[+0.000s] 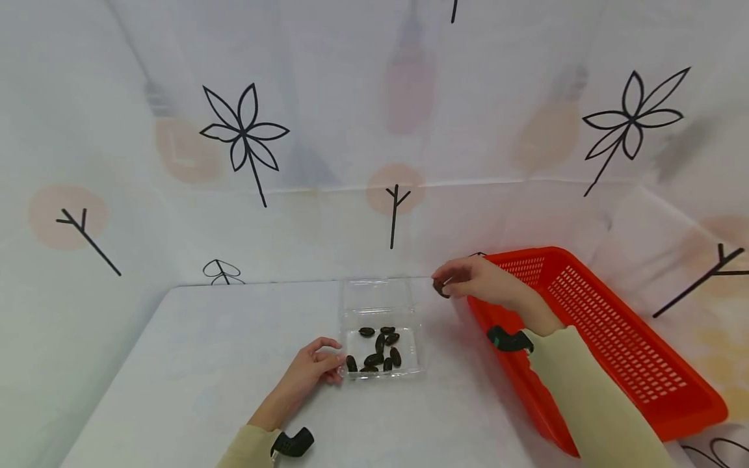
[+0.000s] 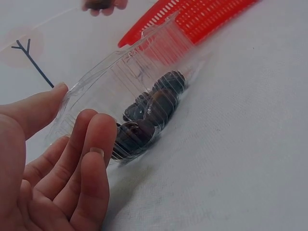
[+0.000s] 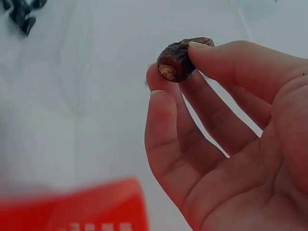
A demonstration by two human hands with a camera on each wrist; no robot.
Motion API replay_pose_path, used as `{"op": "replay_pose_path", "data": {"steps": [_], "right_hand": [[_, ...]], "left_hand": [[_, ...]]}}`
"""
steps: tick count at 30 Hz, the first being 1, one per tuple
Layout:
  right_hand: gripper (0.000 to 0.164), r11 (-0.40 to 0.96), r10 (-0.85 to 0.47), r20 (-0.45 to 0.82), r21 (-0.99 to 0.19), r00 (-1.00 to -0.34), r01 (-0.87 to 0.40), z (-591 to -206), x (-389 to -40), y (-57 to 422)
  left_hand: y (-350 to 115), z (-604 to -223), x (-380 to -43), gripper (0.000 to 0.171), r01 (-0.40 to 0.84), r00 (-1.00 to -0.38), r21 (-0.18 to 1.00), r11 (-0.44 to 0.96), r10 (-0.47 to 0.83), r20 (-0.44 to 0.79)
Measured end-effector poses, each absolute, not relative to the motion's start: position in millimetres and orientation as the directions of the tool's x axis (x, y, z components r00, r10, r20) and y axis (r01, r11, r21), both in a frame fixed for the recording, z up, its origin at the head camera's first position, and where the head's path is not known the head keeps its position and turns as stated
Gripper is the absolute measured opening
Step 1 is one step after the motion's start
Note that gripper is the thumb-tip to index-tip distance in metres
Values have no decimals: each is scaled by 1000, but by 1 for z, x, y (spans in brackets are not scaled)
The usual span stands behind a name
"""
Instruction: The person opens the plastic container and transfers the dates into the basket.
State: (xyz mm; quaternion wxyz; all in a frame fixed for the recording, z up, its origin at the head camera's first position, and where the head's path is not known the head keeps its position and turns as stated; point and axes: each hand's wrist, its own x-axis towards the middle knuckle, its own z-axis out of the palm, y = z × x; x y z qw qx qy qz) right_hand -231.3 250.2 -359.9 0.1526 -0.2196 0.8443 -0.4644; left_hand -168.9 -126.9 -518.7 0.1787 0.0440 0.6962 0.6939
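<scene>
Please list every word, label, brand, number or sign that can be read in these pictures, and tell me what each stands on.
There are none that I can read.
Clear plastic container: no readable label or print.
Red basket: no readable words or numbers.
Patterned backdrop: drawn leaves and twigs, no readable lettering.
Black device on the right wrist: a green patch, too small to make out.

dried fruits [image 1: 380, 343] in container [image 1: 407, 338] | container on table [image 1: 210, 364] | basket [image 1: 614, 325] right of container
</scene>
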Motion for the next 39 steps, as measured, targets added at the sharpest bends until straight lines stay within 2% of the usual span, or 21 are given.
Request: {"op": "replay_pose_path", "data": {"steps": [5, 12, 24, 33, 39], "right_hand": [[32, 466, -414, -14, -862, -910, -199, -363, -228, 297], [38, 608, -247, -29, -783, -969, -132, -377, -222, 344], [40, 615, -211, -107, -787, -972, -47, -417, -218, 382], [41, 598, -211, -157, -801, -965, -1, -427, -220, 387], [45, 613, -203, -139, -790, -969, -14, -425, -217, 390]], "left_hand": [[-127, -517, -169, 40, -179, -929, 983, 33, 322, -180], [-126, -515, -168, 40, -184, -927, 982, 47, 324, -189], [-126, -510, -166, 39, -183, -925, 982, 53, 328, -190], [-126, -513, -166, 38, -183, -927, 982, 43, 325, -187], [-125, -513, -165, 38, -177, -929, 983, 42, 323, -181]]}}
